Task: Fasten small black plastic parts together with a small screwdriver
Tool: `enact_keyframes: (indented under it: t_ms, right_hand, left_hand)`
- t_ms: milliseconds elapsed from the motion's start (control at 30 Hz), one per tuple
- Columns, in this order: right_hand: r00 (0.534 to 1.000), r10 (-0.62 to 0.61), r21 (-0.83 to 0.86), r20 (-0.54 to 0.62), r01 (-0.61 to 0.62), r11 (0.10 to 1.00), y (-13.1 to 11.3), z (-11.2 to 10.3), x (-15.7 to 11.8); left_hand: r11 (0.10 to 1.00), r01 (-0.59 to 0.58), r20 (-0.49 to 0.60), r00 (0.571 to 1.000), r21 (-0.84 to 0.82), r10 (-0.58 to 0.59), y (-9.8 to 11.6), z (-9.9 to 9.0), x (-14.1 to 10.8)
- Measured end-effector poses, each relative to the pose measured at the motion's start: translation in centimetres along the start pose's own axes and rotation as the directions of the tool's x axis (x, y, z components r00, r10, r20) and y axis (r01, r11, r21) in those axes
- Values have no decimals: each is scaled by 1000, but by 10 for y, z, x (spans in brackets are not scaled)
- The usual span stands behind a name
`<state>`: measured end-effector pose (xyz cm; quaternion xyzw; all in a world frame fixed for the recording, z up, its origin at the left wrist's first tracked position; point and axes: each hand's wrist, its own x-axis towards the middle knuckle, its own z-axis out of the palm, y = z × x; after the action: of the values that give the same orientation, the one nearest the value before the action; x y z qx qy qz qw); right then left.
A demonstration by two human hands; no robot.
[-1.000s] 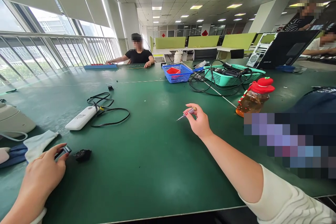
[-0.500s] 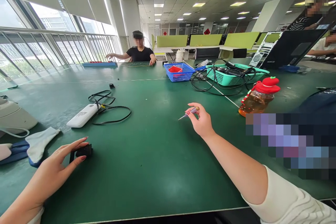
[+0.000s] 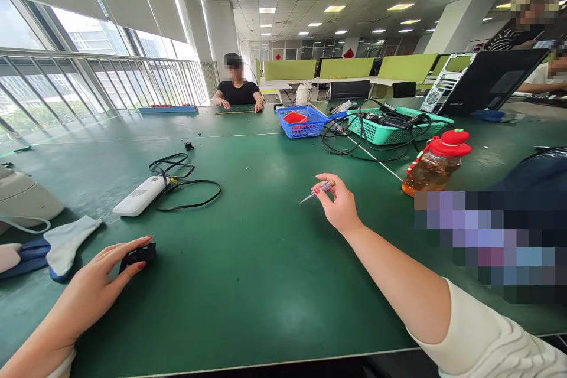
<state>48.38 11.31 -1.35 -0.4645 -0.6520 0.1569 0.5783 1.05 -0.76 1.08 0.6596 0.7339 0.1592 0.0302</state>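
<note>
At the lower left, my left hand (image 3: pixel 104 271) has its thumb and fingers around a small black box-like object (image 3: pixel 140 255) at the table surface. Part of that object is hidden behind the fingers. Farther right, my right hand (image 3: pixel 339 204) pinches a small screwdriver (image 3: pixel 325 187) with a clear purplish handle. Its thin metal tip points left and down, over the green table (image 3: pixel 248 271). Between and beyond my hands lies a white power bank (image 3: pixel 140 195) with a black cable (image 3: pixel 195 207) looped beside it.
Past my right arm stands a red-lidded bottle (image 3: pixel 436 165). Behind it are a teal basket (image 3: pixel 381 134) heaped with cables and a blue basket (image 3: pixel 303 125) holding a red tray. A cloth (image 3: pixel 73 242) lies at left. Across the table sits a person (image 3: pixel 239 91).
My left fingers have closed further around the black object, which now lies flatter. My right hand and the screwdriver have barely moved. The person opposite has drawn one arm back in.
</note>
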Motion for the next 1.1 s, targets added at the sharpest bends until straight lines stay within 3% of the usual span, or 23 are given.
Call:
enact_keyframes:
  t_ms: [200, 467, 633, 800, 1000, 1100]
  right_hand:
    - [1000, 1, -1, 2, -1, 1000, 0, 0, 0]
    - [1000, -3, -16, -5, 3, 1000, -1, 1, 0]
    - [1000, -3, -13, -3, 3, 1000, -1, 1, 0]
    - [1000, 1, -16, 3, -1, 1000, -1, 0, 0]
    - [1000, -6, -12, 9, 6, 1000, -2, 0, 0]
    - [1000, -16, -16, 1, 16, 1000, -3, 0, 0]
  left_hand:
    - [996, 81, -5, 997, 27, -80, 7, -3, 1]
    - [998, 41, -54, 998, 42, -39, -2, 1, 3]
    - [999, 43, -35, 998, 21, -43, 5, -1, 4]
    - [1000, 16, 13, 1000, -11, -16, -4, 6, 8]
    - [993, 107, -88, 991, 55, -102, -2, 2, 4]
    - [1000, 25, -174, 985, 16, -22, 15, -2, 2]
